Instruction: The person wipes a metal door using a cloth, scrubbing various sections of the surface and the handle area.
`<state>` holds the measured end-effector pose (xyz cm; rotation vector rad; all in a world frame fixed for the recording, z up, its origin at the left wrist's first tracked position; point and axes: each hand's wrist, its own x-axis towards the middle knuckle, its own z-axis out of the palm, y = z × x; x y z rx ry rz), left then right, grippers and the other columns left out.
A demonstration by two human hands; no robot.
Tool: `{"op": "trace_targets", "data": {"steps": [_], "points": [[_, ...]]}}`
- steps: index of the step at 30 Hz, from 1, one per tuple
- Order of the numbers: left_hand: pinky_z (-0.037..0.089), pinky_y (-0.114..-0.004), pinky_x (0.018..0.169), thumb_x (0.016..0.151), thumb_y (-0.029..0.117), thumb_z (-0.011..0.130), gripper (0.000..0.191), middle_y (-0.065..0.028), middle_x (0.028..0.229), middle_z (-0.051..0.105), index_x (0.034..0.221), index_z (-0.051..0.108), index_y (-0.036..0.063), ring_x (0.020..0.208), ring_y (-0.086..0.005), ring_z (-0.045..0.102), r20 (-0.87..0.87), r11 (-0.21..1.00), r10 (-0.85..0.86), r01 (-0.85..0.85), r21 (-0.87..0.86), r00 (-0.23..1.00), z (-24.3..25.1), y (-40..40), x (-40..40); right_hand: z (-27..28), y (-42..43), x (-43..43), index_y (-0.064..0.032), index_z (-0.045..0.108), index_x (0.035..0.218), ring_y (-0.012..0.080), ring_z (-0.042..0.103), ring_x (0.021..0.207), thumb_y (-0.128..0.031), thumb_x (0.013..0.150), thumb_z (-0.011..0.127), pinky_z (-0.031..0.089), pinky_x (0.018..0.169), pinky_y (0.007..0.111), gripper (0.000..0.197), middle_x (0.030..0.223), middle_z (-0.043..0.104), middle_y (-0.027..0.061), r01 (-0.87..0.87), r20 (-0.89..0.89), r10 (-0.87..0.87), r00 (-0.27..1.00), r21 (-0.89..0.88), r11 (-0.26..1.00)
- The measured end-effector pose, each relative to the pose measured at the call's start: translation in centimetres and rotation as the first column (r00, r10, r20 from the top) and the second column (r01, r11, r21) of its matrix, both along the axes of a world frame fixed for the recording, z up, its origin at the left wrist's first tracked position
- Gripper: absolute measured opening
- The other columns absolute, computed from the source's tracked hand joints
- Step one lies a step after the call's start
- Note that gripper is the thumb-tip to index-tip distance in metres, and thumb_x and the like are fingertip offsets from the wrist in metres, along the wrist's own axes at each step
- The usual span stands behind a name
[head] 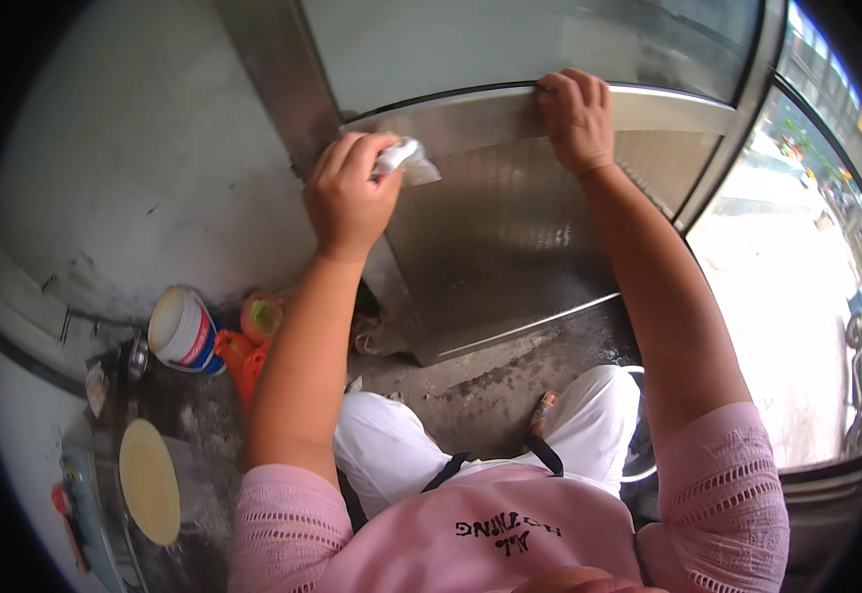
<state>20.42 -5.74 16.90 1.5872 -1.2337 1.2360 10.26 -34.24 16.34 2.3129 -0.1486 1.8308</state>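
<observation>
My left hand [351,194] pinches a crumpled white wad [400,157], perhaps tissue or thin plastic, with a translucent corner hanging out. It is close to the left end of a metal cross rail [468,122]. My right hand [578,118] lies against the same rail farther right, with its fingers curled at the lower edge of the glass pane [505,44]. Its fingertips are partly hidden, so whether it grips the rail or something small is unclear. Below the rail is a brushed metal panel [505,244], framed by metal posts.
At left stand a white-and-blue plastic bucket [183,330], orange plastic bags [242,359] and a pale round board [149,482]. A white wall [142,163] rises behind them. Past the right post lies a bright outdoor area [779,333]. A white rim [638,474] shows beside my right leg.
</observation>
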Motion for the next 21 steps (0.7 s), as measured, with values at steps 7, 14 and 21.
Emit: {"op": "trace_targets", "data": {"steps": [7, 14, 21], "points": [[0.051, -0.034, 0.062, 0.064, 0.004, 0.071, 0.020, -0.0008, 0.078, 0.063, 0.081, 0.064, 0.0128, 0.075, -0.0244, 0.062, 0.016, 0.999, 0.013, -0.012, -0.045, 1.000, -0.4, -0.2, 0.6, 0.1, 0.2, -0.1, -0.0172, 0.061, 0.106, 0.0289, 0.049, 0.107, -0.022, 0.088, 0.062, 0.039, 0.095, 0.039, 0.019, 0.111, 0.057, 0.0053, 0.009, 0.002, -0.009, 1.000, 0.018, 1.000], [0.050, -0.035, 0.060, 0.064, 0.003, 0.068, 0.019, 0.0000, 0.075, 0.061, 0.079, 0.063, 0.0137, 0.073, -0.0226, 0.061, 0.033, 0.996, 0.008, -0.005, -0.092, 0.999, -0.9, -0.1, 0.8, -0.3, -0.8, 0.3, -0.0173, 0.060, 0.108, 0.0286, 0.048, 0.109, -0.027, 0.093, 0.056, 0.036, 0.097, 0.040, 0.018, 0.113, 0.057, 0.0065, 0.063, -0.054, -0.063, 0.997, -0.013, 0.998], [0.050, -0.035, 0.060, 0.064, 0.003, 0.067, 0.019, -0.0001, 0.074, 0.061, 0.079, 0.063, 0.0137, 0.071, -0.0220, 0.061, -0.007, 0.995, -0.009, 0.008, -0.103, 1.000, -1.2, -0.2, 0.8, -0.3, -0.5, 0.3, -0.0143, 0.060, 0.106, 0.0251, 0.049, 0.110, -0.027, 0.094, 0.055, 0.035, 0.097, 0.039, 0.018, 0.110, 0.059, 0.0052, 0.056, -0.019, -0.056, 0.998, -0.011, 0.998]]}}
